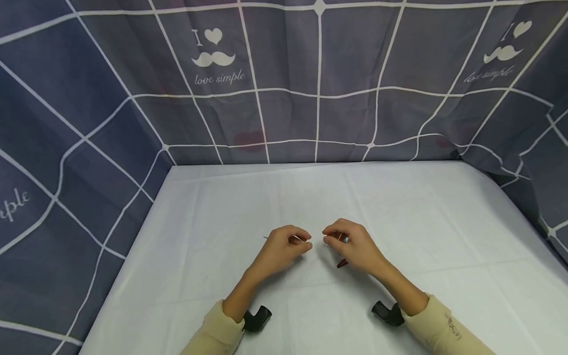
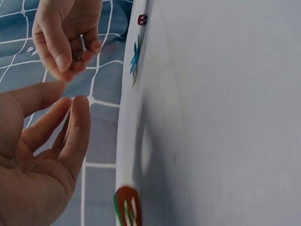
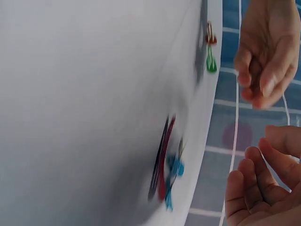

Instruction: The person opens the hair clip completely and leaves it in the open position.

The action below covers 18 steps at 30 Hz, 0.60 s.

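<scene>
Dark red long piece on white table, below right hand, partly hidden by it; right hand nearer. Long axis, judged from visible end, slants near-left to far-right. Blue piece just beside it. Red-and-green piece nearer left hand. Both hands above table, near each other, not touching. Fingers loosely curved, thumbs slightly apart from fingertips; no grip seen. Cannot tell if anything thin sits between.

Left grip, right grip facing, apart; fingers loosely bent.
</scene>
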Motion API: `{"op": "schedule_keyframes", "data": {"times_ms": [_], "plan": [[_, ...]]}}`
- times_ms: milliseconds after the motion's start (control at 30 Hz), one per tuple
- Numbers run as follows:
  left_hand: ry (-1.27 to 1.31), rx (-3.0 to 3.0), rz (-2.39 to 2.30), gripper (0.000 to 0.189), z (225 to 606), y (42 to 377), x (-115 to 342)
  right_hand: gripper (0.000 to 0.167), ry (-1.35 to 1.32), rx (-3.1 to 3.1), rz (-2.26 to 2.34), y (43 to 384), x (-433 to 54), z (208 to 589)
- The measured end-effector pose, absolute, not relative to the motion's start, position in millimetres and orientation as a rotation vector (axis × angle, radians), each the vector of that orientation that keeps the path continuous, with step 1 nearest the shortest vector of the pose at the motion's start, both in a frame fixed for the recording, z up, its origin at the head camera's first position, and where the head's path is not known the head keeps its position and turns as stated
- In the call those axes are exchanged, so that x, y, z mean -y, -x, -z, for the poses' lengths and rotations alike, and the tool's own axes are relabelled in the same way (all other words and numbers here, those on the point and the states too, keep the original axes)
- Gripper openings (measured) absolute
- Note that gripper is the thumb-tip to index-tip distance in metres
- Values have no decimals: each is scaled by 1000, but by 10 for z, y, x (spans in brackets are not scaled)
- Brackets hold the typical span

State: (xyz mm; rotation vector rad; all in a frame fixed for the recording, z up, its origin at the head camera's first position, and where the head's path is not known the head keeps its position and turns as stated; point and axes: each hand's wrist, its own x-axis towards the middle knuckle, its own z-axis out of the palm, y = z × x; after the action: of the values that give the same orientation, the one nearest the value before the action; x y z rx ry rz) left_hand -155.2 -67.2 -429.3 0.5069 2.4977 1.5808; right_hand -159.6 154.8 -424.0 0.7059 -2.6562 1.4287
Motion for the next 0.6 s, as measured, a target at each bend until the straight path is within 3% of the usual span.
{"op": "schedule_keyframes", "data": {"times_ms": [600], "plan": [[-399, -2661, -1419, 17, 4456, 1657, 150, 13, -549, 2761, -1381, 1934, -1798, 4468]]}}
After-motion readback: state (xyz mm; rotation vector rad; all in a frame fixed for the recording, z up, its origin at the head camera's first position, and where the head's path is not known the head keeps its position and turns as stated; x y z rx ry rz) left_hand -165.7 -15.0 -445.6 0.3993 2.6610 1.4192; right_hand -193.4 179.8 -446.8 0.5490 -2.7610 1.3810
